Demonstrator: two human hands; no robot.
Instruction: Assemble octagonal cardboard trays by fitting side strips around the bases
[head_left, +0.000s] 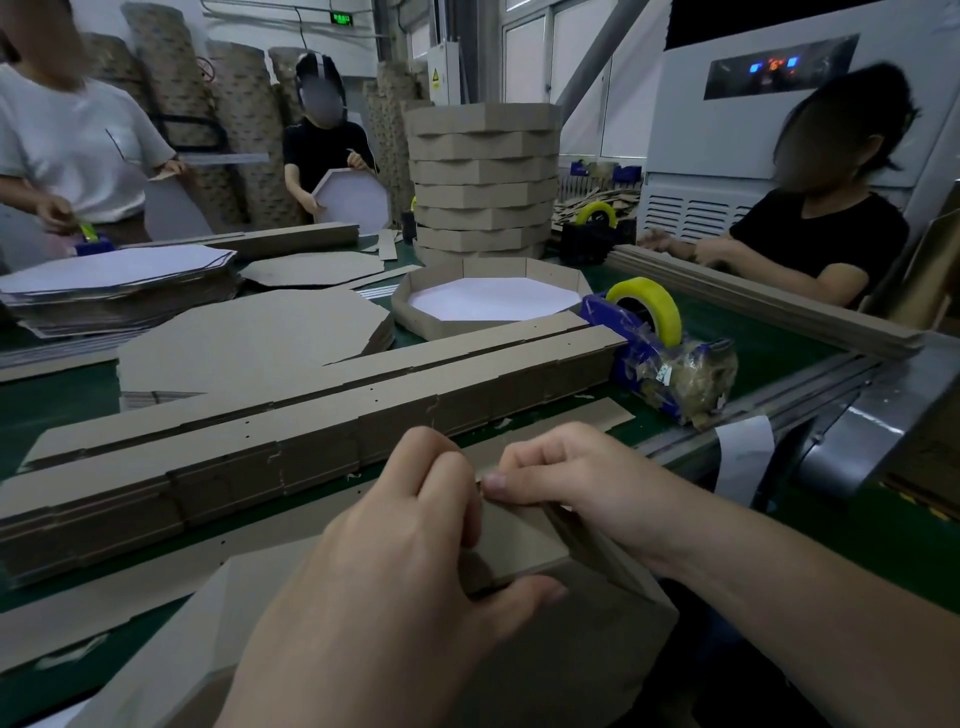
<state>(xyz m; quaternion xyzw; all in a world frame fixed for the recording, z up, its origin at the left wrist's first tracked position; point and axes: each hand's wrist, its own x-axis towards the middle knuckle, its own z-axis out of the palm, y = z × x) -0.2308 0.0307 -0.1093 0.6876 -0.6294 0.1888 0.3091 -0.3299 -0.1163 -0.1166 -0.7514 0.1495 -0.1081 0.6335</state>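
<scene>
Near the table's front edge I hold a brown cardboard side strip (519, 540) folded up against an octagonal cardboard base (582, 639). My left hand (395, 561) grips one strip panel, thumb underneath and fingers curled over its top edge. My right hand (561, 483) pinches the strip's top edge right beside the left fingers. Just beyond my hands lies a long stack of flat side strips (311, 415). An assembled tray with a white inside (415, 296) sits mid-table.
A blue tape dispenser with a yellow roll (649, 332) stands to the right. Piles of octagonal bases (249, 338) lie at left, a tall stack of finished trays (483, 176) at the back. Three other people work around the green table (769, 353).
</scene>
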